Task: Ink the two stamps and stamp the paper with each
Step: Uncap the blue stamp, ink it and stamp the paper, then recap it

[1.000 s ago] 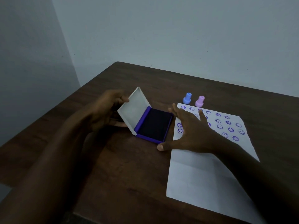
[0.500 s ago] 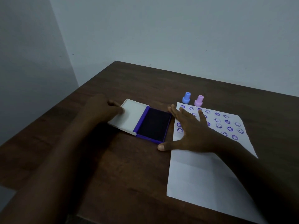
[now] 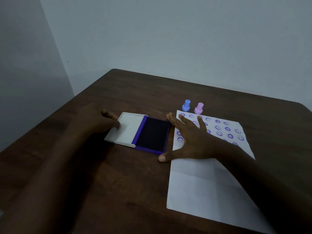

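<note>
A purple ink pad (image 3: 152, 134) lies open on the brown table, its white lid (image 3: 127, 129) folded flat to the left. My left hand (image 3: 96, 119) rests at the lid's left edge with fingertips touching it. My right hand (image 3: 190, 136) lies flat with fingers spread on the white paper (image 3: 202, 183), thumb by the pad's near right corner. A blue stamp (image 3: 186, 105) and a pink stamp (image 3: 199, 108) stand upright side by side just beyond the paper's far edge. The far half of the paper carries several purple smiley prints.
The dark wooden table (image 3: 118, 174) stands in a corner of pale walls (image 3: 152, 39). Its left edge runs diagonally beside my left forearm.
The white lid, tilted up a second ago, has swung down flat onto the table under my left hand. My right hand has stayed on the paper.
</note>
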`<state>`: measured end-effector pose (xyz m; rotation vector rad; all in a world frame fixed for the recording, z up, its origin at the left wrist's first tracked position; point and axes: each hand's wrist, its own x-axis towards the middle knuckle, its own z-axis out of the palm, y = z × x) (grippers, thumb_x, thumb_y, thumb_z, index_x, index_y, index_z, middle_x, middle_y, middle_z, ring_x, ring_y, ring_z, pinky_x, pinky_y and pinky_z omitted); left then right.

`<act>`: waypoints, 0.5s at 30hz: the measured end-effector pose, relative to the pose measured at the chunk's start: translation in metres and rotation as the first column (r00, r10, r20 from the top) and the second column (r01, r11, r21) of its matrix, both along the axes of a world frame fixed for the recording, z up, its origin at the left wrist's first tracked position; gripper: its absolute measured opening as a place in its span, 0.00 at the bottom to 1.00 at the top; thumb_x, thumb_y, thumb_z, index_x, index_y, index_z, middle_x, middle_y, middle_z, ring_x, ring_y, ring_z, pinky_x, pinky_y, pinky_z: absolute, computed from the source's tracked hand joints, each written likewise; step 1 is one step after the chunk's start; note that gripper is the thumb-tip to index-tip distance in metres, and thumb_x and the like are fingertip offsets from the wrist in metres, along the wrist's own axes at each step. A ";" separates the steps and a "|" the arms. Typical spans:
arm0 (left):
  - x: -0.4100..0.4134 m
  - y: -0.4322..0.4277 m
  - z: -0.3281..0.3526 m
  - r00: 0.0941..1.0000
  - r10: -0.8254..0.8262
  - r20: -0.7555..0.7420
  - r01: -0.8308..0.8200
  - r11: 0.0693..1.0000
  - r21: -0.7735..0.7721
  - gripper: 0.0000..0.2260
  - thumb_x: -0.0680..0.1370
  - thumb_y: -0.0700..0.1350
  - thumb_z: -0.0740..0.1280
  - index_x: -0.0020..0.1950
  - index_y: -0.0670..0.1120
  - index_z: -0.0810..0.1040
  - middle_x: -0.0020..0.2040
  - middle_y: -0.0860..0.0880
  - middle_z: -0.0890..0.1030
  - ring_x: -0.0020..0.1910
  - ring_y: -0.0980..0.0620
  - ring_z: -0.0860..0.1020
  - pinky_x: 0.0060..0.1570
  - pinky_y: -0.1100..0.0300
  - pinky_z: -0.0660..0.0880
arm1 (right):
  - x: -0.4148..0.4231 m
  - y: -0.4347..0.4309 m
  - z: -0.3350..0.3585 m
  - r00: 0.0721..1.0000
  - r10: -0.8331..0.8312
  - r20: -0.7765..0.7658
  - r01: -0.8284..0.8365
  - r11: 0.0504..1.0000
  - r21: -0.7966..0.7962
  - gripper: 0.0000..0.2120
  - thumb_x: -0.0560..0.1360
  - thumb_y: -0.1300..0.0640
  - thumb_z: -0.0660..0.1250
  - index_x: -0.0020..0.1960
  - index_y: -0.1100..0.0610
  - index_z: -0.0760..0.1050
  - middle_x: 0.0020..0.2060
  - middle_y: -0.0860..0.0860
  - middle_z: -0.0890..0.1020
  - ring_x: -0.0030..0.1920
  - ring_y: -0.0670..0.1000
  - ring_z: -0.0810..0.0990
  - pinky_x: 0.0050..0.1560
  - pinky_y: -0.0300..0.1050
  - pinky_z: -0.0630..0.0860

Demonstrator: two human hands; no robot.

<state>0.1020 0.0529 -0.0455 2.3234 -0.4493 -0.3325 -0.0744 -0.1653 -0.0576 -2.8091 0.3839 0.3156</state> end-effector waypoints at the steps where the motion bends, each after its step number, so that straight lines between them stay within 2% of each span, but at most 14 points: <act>1: 0.000 -0.001 0.000 1.000 0.014 -0.010 -0.014 0.999 -0.039 0.08 0.70 0.46 0.77 0.36 0.53 0.79 0.38 0.55 0.76 0.39 0.57 0.74 0.34 0.62 0.69 | -0.003 0.002 0.003 1.000 -0.002 0.017 0.002 1.000 0.003 0.62 0.59 0.23 0.67 0.79 0.42 0.36 0.81 0.46 0.44 0.80 0.49 0.38 0.76 0.64 0.33; 3: -0.001 -0.003 0.000 0.999 0.039 -0.034 -0.042 0.993 -0.111 0.06 0.72 0.47 0.75 0.42 0.49 0.80 0.42 0.51 0.76 0.39 0.56 0.72 0.36 0.61 0.69 | -0.007 0.000 0.012 0.994 -0.043 0.099 0.039 0.999 0.034 0.61 0.58 0.24 0.67 0.80 0.43 0.40 0.80 0.45 0.45 0.78 0.47 0.37 0.77 0.61 0.34; 4: -0.001 -0.004 -0.001 0.998 0.044 -0.039 -0.049 0.989 -0.139 0.07 0.73 0.49 0.74 0.47 0.49 0.80 0.46 0.50 0.77 0.41 0.55 0.73 0.36 0.61 0.69 | -0.007 -0.005 0.018 0.983 -0.089 0.160 0.080 0.995 0.063 0.60 0.57 0.25 0.66 0.80 0.43 0.43 0.79 0.44 0.48 0.78 0.47 0.40 0.77 0.60 0.37; 5: -0.001 -0.005 -0.003 0.998 0.046 -0.046 -0.053 0.985 -0.166 0.10 0.73 0.50 0.74 0.52 0.49 0.81 0.50 0.49 0.77 0.44 0.54 0.74 0.37 0.62 0.70 | -0.007 -0.013 0.023 0.962 -0.140 0.233 0.120 0.988 0.095 0.57 0.58 0.25 0.65 0.80 0.43 0.48 0.77 0.43 0.56 0.79 0.48 0.50 0.77 0.60 0.43; 6: -0.002 -0.006 -0.003 0.998 0.048 -0.045 -0.055 0.982 -0.182 0.12 0.74 0.51 0.74 0.55 0.49 0.81 0.53 0.49 0.77 0.47 0.54 0.74 0.38 0.62 0.70 | -0.004 -0.024 0.026 0.928 -0.183 0.324 0.154 0.981 0.115 0.54 0.58 0.23 0.64 0.79 0.44 0.54 0.70 0.41 0.70 0.73 0.46 0.66 0.75 0.59 0.52; 7: -0.002 -0.008 -0.004 0.998 0.044 -0.041 -0.052 0.979 -0.197 0.13 0.73 0.51 0.74 0.56 0.49 0.81 0.54 0.49 0.77 0.47 0.54 0.74 0.38 0.63 0.70 | 0.000 -0.035 0.028 0.883 -0.211 0.419 0.181 0.977 0.110 0.50 0.60 0.22 0.64 0.76 0.44 0.61 0.57 0.38 0.79 0.60 0.43 0.76 0.71 0.57 0.59; 8: -0.003 -0.010 -0.004 0.998 0.043 -0.037 -0.050 0.975 -0.215 0.14 0.73 0.52 0.74 0.57 0.50 0.81 0.54 0.50 0.77 0.46 0.56 0.74 0.39 0.63 0.70 | 0.006 -0.048 0.028 0.841 -0.215 0.496 0.206 0.976 0.073 0.45 0.63 0.23 0.64 0.73 0.44 0.66 0.50 0.39 0.81 0.54 0.43 0.79 0.69 0.58 0.62; 10: -0.005 -0.012 -0.006 0.999 0.034 -0.010 -0.036 0.970 -0.239 0.12 0.73 0.53 0.73 0.55 0.52 0.80 0.50 0.53 0.77 0.43 0.59 0.72 0.38 0.64 0.69 | 0.020 -0.071 0.027 0.813 -0.205 0.545 0.276 0.960 -0.051 0.37 0.66 0.28 0.64 0.71 0.43 0.69 0.56 0.44 0.83 0.61 0.48 0.79 0.72 0.62 0.60; 12: -0.008 -0.015 -0.006 0.998 0.025 0.051 -0.012 0.971 -0.237 0.10 0.73 0.54 0.73 0.53 0.54 0.80 0.44 0.57 0.75 0.42 0.61 0.72 0.41 0.63 0.69 | 0.033 -0.089 0.025 0.828 -0.214 0.519 0.313 0.944 -0.109 0.38 0.64 0.26 0.60 0.69 0.43 0.71 0.57 0.45 0.84 0.63 0.49 0.78 0.71 0.64 0.61; 15: -0.013 -0.018 -0.006 0.994 0.019 0.106 0.010 0.964 -0.264 0.09 0.74 0.53 0.73 0.52 0.53 0.81 0.42 0.59 0.75 0.44 0.60 0.74 0.44 0.63 0.70 | 0.049 -0.102 0.021 0.864 -0.251 0.436 0.305 0.951 -0.058 0.40 0.58 0.24 0.58 0.64 0.42 0.75 0.55 0.45 0.85 0.62 0.51 0.79 0.68 0.66 0.64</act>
